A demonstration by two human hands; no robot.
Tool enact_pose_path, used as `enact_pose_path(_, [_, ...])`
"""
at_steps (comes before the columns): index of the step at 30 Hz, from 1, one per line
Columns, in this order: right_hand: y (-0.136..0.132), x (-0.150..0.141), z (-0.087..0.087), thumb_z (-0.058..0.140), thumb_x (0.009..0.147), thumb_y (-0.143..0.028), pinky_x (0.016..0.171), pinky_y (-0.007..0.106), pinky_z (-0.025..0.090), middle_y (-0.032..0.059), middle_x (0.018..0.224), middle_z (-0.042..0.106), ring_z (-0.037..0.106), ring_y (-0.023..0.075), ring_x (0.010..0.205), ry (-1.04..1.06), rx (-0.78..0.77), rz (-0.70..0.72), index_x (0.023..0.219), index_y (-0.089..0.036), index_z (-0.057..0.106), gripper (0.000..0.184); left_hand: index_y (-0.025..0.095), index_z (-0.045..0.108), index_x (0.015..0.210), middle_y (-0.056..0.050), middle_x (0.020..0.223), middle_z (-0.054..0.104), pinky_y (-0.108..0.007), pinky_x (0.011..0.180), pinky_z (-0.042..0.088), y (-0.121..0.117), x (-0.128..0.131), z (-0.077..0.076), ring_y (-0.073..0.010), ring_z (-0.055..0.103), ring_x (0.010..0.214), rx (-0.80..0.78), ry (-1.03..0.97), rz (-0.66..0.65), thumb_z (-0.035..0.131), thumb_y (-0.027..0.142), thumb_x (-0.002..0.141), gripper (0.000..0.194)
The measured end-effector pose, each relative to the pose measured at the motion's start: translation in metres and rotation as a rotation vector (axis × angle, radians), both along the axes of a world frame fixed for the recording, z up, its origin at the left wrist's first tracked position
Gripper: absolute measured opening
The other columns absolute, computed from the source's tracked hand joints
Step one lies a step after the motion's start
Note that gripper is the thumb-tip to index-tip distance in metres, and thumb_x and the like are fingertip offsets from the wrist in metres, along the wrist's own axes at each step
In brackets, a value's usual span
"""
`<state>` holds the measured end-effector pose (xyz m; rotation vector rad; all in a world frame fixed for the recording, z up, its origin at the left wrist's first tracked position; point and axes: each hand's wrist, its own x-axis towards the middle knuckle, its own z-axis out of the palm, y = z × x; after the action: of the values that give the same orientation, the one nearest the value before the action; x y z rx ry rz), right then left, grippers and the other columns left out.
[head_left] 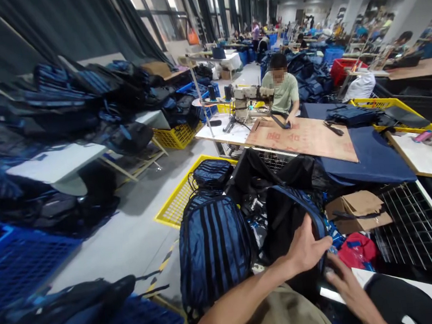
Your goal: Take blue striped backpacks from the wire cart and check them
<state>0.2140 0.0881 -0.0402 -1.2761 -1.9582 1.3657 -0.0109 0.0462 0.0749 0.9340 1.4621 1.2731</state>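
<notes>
Your left hand lies flat against the black and blue bag in front of you, fingers spread wide over its dark side, thumb pointing toward the blue edge trim. Your right hand sits just below and to the right of it, fingers stretched out narrow near the bag's lower corner; whether they pinch any fabric you cannot tell, since the tips are blurred. The bag stands upright between both hands, leaning on the pile behind it.

Just to its left stands a blue striped backpack, upright and close enough to touch the black bag's side. A red plastic bag lies right beside your right hand, and an open cardboard box rests behind that on a black wire rack.

The only writing in sight is faint red lettering on the brown board across the table; it is too washed out to read.

Further off, a yellow crate sits on the floor with a small dark backpack on it. A person in a green shirt works at a sewing machine beyond the board. Heaps of dark bags cover the tables on your left, and blue crates fill the near-left corner.
</notes>
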Motion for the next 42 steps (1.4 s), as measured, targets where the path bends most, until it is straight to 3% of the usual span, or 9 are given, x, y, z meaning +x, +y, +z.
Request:
enact_pose_path(7, [0.099,-0.004,0.131,0.063,0.103,-0.074,0.122,0.058,0.050,0.0134,0.157,0.070,0.064,0.0386,0.146,-0.036,0.765,0.169,0.145,-0.034,0.077,0.060,0.026,0.073,0.120,0.002,0.095,0.071,-0.031,0.070,0.046,-0.021,-0.020,0.034,-0.0193,0.058,0.079,0.056,0.067,-0.510,0.092,0.040,0.069,0.057])
enact_pose_path(12, [0.112,-0.021,0.183,0.070,0.092,-0.088,0.092,0.049,0.058,0.0127,0.108,0.083,0.076,0.0343,0.100,-0.204,0.763,0.660,0.110,-0.034,0.086,0.059,0.025,0.072,0.101,0.003,0.085,0.059,-0.031,0.068,0.039,-0.051,-0.043,0.036,-0.0173,0.050,0.077,0.049,0.010,-0.649,0.086,0.067,0.081,0.048])
enact_pose_path(17, [0.088,-0.024,0.179,0.077,0.089,-0.085,0.065,0.034,0.047,0.0054,0.087,0.074,0.066,0.0248,0.074,-0.327,0.517,0.697,0.091,-0.028,0.072,0.057,0.025,0.069,0.095,0.001,0.086,0.057,-0.031,0.070,0.038,-0.074,-0.054,0.015,-0.0185,0.050,0.079,-0.016,0.065,-0.598,0.078,0.084,0.081,0.062])
enact_pose_path(21, [0.073,-0.030,0.166,0.072,0.094,-0.084,0.066,0.031,0.041,0.0016,0.083,0.069,0.063,0.0212,0.073,-0.325,0.468,0.654,0.088,-0.024,0.065,0.060,0.022,0.073,0.100,0.001,0.094,0.065,-0.030,0.082,0.044,-0.073,-0.060,0.003,-0.0186,0.057,0.089,0.114,0.176,-0.465,0.072,0.065,0.097,0.043])
enact_pose_path(26, [0.058,-0.035,0.140,0.060,0.109,-0.068,0.071,0.032,0.041,-0.0001,0.082,0.066,0.060,0.0197,0.075,-0.361,0.403,0.538,0.091,-0.024,0.061,0.048,0.021,0.069,0.086,0.001,0.084,0.067,-0.029,0.077,0.046,-0.049,-0.091,-0.018,-0.0173,0.061,0.084,0.409,0.930,-0.081,0.069,0.022,0.106,0.020])
enact_pose_path(30, [0.044,-0.033,0.133,0.056,0.110,-0.064,0.080,0.031,0.049,-0.0004,0.093,0.063,0.060,0.0201,0.088,-0.233,0.197,0.478,0.097,-0.025,0.057,0.041,0.017,0.072,0.111,0.001,0.078,0.063,-0.032,0.060,0.041,-0.033,-0.134,-0.014,-0.0185,0.059,0.075,0.787,1.578,0.197,0.062,0.011,0.107,0.013])
enact_pose_path(35, [0.031,-0.025,0.155,0.072,0.101,-0.057,0.090,0.032,0.055,0.0004,0.103,0.068,0.064,0.0217,0.099,-0.118,0.028,0.520,0.100,-0.025,0.062,0.034,0.012,0.068,0.114,0.004,0.071,0.058,-0.029,0.056,0.043,-0.028,-0.177,0.001,-0.0149,0.054,0.063,0.998,1.852,0.250,0.060,0.004,0.105,0.015])
enact_pose_path(38, [0.035,-0.024,0.156,0.071,0.103,-0.053,0.085,0.030,0.055,-0.0002,0.099,0.070,0.066,0.0204,0.093,-0.159,0.154,0.529,0.099,-0.025,0.063,0.030,0.012,0.068,0.114,0.005,0.069,0.056,-0.029,0.054,0.042,-0.030,-0.185,0.001,-0.0134,0.053,0.058,1.028,1.926,0.214,0.058,0.001,0.104,0.017])
enact_pose_path(42, [0.064,-0.024,0.121,0.050,0.114,-0.036,0.066,0.028,0.045,-0.0021,0.083,0.065,0.059,0.0162,0.070,-0.271,0.718,0.365,0.093,-0.025,0.055,0.024,0.009,0.068,0.119,0.003,0.074,0.062,-0.030,0.054,0.043,-0.036,-0.167,-0.010,-0.0125,0.057,0.057,0.950,1.919,0.157,0.049,0.001,0.108,0.023])
